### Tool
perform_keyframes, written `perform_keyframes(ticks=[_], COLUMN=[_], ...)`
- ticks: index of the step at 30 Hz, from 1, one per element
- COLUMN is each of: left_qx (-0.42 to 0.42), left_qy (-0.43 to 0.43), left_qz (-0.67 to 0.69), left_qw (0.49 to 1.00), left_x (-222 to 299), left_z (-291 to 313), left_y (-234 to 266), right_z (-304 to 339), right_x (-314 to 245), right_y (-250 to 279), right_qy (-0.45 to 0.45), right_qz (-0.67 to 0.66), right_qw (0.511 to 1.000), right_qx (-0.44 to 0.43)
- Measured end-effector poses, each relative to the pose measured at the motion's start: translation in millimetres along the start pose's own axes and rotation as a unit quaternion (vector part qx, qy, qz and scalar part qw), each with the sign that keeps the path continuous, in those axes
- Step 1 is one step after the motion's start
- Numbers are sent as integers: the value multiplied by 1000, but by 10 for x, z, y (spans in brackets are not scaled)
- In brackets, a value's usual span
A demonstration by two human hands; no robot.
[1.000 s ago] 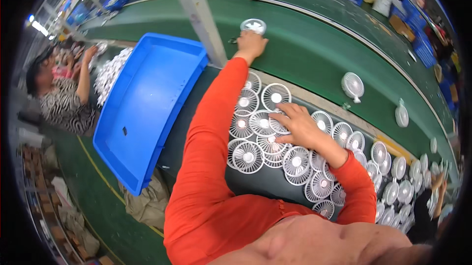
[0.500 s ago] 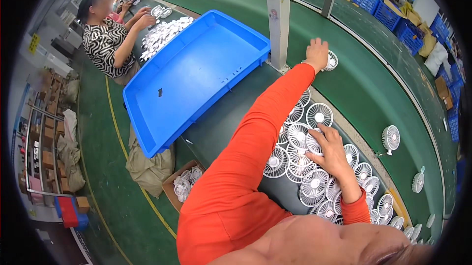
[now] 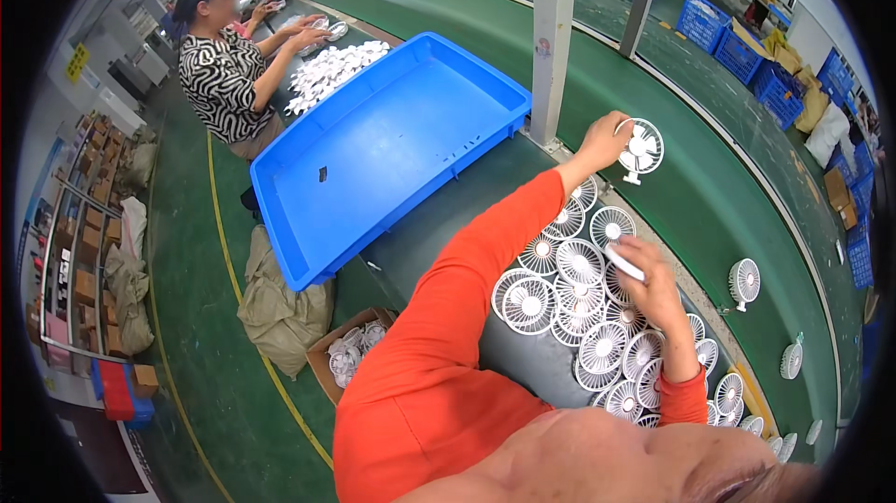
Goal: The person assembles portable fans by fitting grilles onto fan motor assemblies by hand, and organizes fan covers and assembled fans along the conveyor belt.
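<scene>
Reaching out over the belt, my left hand (image 3: 605, 142) grips the rim of a small white fan head (image 3: 642, 146); its blades and short neck show. My right hand (image 3: 651, 286) is closed on a white round fan grille (image 3: 625, 262), tilted so that its edge faces up. Below that hand lies a spread of white round fan grilles (image 3: 602, 346), overlapping on the dark green tabletop (image 3: 518, 354). Some of them are hidden under my right hand and forearm.
A large blue tray (image 3: 373, 162) stands on the left, with a grey post (image 3: 553, 46) beside it. More fan heads (image 3: 744, 282) stand along the green belt (image 3: 700, 176). A cardboard box (image 3: 327, 368) of white parts sits below. A co-worker (image 3: 229, 74) handles white parts (image 3: 331, 74) beyond the tray.
My left hand has drawn the fan head nearer and turned its blades into view. My right hand has lifted and tilted a grille from the pile. The whole view has shifted slightly.
</scene>
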State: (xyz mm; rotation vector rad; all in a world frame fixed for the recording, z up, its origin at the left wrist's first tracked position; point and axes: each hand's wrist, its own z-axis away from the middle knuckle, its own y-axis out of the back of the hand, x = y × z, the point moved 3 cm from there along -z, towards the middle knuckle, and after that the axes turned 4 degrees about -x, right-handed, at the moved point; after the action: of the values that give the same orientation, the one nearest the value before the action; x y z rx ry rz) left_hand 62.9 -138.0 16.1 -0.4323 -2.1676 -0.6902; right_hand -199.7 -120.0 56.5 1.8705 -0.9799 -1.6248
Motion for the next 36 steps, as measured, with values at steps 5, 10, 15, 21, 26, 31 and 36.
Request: perform_keyframes(ticks=[5, 10, 15, 21, 26, 31, 36], left_qx=[-23, -64, -95, -88, -60, 85, 172], left_qy=[156, 184, 167, 208, 231, 106, -23], left_qz=[374, 620, 711, 709, 661, 441, 193], left_qw=[914, 760, 676, 668, 711, 887, 966], left_x=[304, 756, 927, 891, 1008, 1220, 1293], left_z=[437, 833, 1109, 1190, 1201, 1238, 1266], left_y=[161, 246, 282, 390, 589, 631, 675], right_z=[-122, -228, -339, -524, -652, -761, -831], right_x=[-123, -221, -198, -435, -591, -559, -532], right_y=[232, 310, 279, 122, -126, -289, -385], right_qy=[-42, -88, -102, 65, 84, 71, 37], right_qz=[-145, -317, -234, 36, 63, -50, -257], right_qw=[983, 918, 927, 954, 973, 974, 945], right_qx=[106, 222, 276, 291, 204, 209, 199])
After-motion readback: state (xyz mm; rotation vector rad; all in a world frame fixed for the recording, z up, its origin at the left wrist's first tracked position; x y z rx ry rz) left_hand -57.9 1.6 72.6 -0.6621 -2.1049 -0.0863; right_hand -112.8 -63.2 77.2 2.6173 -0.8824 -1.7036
